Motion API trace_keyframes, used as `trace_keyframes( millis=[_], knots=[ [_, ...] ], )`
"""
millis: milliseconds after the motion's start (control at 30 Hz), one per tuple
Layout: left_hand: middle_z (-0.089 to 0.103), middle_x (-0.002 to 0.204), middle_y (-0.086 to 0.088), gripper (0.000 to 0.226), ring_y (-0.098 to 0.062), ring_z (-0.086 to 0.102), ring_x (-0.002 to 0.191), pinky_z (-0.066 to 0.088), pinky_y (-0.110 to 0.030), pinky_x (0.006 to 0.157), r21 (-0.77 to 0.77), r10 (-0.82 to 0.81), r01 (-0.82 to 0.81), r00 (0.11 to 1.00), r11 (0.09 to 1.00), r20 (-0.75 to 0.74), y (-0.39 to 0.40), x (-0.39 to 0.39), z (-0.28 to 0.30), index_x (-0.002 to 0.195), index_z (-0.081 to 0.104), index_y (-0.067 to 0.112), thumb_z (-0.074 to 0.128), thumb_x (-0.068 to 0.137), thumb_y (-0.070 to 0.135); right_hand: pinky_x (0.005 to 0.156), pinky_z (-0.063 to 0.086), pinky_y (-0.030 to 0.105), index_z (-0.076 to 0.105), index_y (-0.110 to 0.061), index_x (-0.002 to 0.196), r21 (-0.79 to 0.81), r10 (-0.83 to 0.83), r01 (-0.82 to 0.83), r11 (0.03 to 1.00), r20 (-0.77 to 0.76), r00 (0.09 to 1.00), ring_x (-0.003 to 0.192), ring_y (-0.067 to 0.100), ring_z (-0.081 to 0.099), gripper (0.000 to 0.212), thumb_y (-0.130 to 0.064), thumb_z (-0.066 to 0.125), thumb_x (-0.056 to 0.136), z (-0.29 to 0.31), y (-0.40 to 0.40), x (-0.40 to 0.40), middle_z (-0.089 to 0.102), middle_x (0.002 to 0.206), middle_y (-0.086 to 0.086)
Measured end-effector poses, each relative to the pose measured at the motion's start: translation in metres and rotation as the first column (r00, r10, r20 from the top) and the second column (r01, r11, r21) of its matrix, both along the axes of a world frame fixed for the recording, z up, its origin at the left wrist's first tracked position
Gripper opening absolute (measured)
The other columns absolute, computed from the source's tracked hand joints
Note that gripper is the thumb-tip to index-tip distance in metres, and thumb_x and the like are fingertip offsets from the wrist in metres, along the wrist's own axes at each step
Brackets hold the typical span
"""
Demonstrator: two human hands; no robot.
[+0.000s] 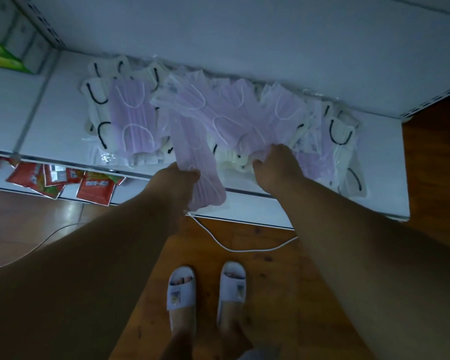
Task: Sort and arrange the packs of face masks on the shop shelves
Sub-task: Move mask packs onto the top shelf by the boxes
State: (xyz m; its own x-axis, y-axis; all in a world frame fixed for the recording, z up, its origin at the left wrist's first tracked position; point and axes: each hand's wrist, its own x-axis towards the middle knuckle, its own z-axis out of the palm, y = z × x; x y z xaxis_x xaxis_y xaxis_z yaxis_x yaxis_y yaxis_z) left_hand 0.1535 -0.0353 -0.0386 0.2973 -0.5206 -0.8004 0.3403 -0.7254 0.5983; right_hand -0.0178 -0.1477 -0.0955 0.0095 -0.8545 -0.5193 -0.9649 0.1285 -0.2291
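Several clear packs of face masks lie in a loose heap on the white shelf (379, 178): purple ones (133, 118) on top and cream ones with black ear loops (96, 105) at the sides and beneath. My left hand (174, 180) grips the near end of one purple pack (192, 152), which hangs over the shelf's front edge. My right hand (276, 165) rests with curled fingers on the edge of another purple pack (255, 141) in the heap; the fingertips are hidden, so the grip is unclear.
Red snack packets (95, 189) lie on a lower shelf at left. Green boxes (0, 55) stand at the far left. A white cable (234, 248) runs over the wooden floor, where my feet in white slippers (205, 292) stand.
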Motion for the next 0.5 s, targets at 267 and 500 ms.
trace_keyframes(
  millis=[267,500],
  knots=[
    [0.063,0.111,-0.007,0.019,-0.029,0.062,0.104,0.052,-0.041,0.092,0.040,-0.106,0.103,0.991,0.994,0.086,-0.014,-0.021,-0.019,0.118,0.058,0.018,0.057,0.100,0.020,0.114,0.030,0.049,0.032,-0.042,0.148,0.030,0.077,-0.074,0.997,-0.090,0.993,0.138,0.040,0.031,0.052,-0.044,0.042,0.098,0.006,-0.004,0.004,0.031,0.150,0.018],
    [0.059,0.106,-0.003,0.034,-0.018,0.055,0.094,0.045,-0.034,0.080,0.046,-0.167,0.163,0.978,0.986,0.126,-0.015,-0.027,-0.022,0.134,0.055,0.011,0.055,0.101,0.016,0.088,0.042,0.030,0.060,-0.018,0.102,-0.115,-0.193,0.224,0.968,0.230,0.954,0.103,0.026,0.058,0.017,-0.021,0.044,0.096,0.023,-0.004,0.002,0.057,0.114,0.009]
  ],
)
